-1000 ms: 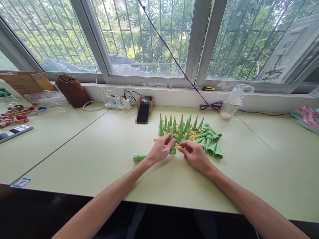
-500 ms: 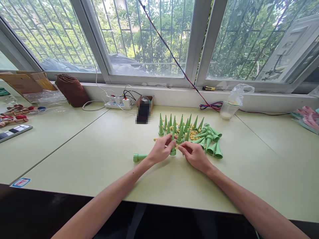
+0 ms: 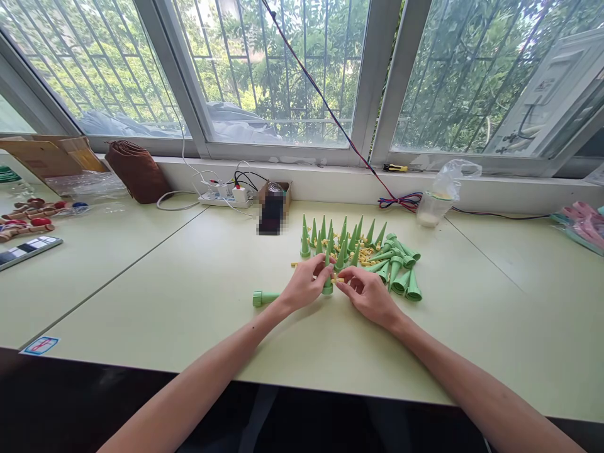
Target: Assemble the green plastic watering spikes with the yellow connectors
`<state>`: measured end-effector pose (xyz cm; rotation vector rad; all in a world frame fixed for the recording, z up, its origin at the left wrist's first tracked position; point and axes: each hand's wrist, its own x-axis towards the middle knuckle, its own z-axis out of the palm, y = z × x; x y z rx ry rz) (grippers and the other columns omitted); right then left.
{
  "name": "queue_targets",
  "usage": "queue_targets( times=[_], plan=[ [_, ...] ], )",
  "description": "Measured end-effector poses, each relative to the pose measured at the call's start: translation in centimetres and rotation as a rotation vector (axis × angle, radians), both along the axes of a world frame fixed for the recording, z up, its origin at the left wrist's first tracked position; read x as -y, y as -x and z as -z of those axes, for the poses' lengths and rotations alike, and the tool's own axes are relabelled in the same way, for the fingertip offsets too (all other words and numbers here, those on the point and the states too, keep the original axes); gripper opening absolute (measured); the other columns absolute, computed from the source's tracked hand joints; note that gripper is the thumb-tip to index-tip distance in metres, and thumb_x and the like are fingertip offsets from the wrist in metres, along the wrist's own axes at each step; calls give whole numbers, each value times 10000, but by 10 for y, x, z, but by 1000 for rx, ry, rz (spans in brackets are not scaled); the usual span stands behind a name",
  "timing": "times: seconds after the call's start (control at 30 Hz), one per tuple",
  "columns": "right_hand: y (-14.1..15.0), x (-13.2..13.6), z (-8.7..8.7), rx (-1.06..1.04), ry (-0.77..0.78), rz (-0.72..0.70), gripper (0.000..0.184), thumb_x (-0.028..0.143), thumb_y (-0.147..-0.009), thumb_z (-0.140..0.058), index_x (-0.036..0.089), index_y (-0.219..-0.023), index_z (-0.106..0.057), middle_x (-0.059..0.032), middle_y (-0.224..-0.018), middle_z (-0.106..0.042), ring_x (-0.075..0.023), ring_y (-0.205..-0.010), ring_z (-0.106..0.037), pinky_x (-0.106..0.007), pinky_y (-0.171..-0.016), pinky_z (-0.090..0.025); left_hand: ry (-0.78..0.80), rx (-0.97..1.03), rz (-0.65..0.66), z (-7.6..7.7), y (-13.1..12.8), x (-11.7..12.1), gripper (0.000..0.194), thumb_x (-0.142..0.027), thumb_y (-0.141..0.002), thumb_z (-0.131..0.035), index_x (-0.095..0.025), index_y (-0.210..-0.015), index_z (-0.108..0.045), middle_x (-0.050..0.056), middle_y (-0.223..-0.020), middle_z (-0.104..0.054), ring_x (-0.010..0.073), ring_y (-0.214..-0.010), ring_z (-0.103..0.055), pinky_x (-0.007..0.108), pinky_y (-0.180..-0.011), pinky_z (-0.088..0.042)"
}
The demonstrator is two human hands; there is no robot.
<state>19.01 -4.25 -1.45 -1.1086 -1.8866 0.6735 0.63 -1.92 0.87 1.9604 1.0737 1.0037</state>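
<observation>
My left hand (image 3: 309, 282) is closed around a green plastic cone-shaped spike (image 3: 327, 289), which stands point up on the table. Against the side of that spike, my right hand (image 3: 368, 292) pinches a small yellow plastic piece (image 3: 338, 280). Just behind my hands, several more green spikes (image 3: 343, 255) stand upright, with small yellow pieces (image 3: 365, 253) scattered among them. To the right of these lies a heap of green spikes (image 3: 399, 261) on their sides. One more green spike (image 3: 258, 298) lies left of my left wrist, partly hidden by it.
A blurred dark object (image 3: 271, 214) and a power strip (image 3: 224, 200) stand at the back of the table (image 3: 189, 302). A plastic cup in a bag (image 3: 431, 207) is at the back right. Wooden toys (image 3: 28, 220) and a brown bundle (image 3: 134, 171) are on the left.
My right hand's fingers have shifted slightly, and more of the yellow piece shows between them and the spike. My left hand keeps its hold on the green spike.
</observation>
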Motion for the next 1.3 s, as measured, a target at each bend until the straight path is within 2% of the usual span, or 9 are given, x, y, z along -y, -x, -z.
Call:
queue_targets(
  times=[0.17, 0.4, 0.73, 1.03, 1.1, 1.23, 1.3],
  plan=[
    [1, 0, 0, 15, -26, -2, 201, 359, -928, -564, 183, -887, -653, -9, -696, -620, -134, -575, -489, -253, -552, -402, 3, -10, 2, -1, 0, 1, 285, -387, -936, -473, -144, -997, -610, 22, -694, -614, 136, -621, -527, 239, -564, -422],
    [2, 0, -1, 3, 12, -21, 343, 438, -957, -505, 175, -789, -646, 5, -606, -572, -122, -523, -430, -252, -517, -355, -2, -35, 22, 0, 0, 2, 266, -359, -942, -469, -143, -1003, -612, 17, -668, -585, 138, -617, -520, 234, -540, -409],
    [2, 0, 1, 46, 1, 22, 441, 479, -962, -467, 165, -692, -617, 22, -556, -479, -112, -513, -377, -240, -503, -321, -34, -56, 28, 1, -1, 2, 235, -340, -942, -465, -150, -951, -602, -22, -620, -467, 119, -581, -435, 221, -517, -389],
    [1, -1, 0, 34, 44, 4, 554, 499, -995, -382, 177, -579, -557, 8, -494, -518, -123, -477, -463, -250, -529, -373, -44, -49, 48, 1, -1, 4, 238, -343, -942, -461, -154, -986, -600, -16, -638, -497, 115, -578, -433, 212, -503, -377],
    [1, 0, -2, 24, 47, -5, 508, 488, -991, -400, 180, -628, -578, 7, -516, -542, -124, -486, -475, -248, -530, -383, -51, -57, 39, 2, -1, 3, 237, -339, -943, -460, -154, -979, -603, -13, -632, -502, 118, -576, -441, 217, -506, -384],
    [1, 3, -3, 17, 30, -16, 280, 451, -921, -557, 184, -963, -632, 8, -662, -609, -118, -496, -470, -242, -502, -378, -51, -57, 15, 2, -1, 2, 230, -335, -942, -467, -158, -1004, -599, 0, -655, -552, 137, -622, -512, 232, -547, -426],
    [0, 3, -2, 29, 25, -23, 246, 416, -891, -602, 187, -979, -614, 13, -682, -606, -110, -486, -454, -242, -500, -378, -50, -54, 7, 2, 0, 2, 226, -335, -943, -467, -161, -1016, -592, 12, -689, -587, 150, -660, -552, 239, -569, -443]
  ],
)
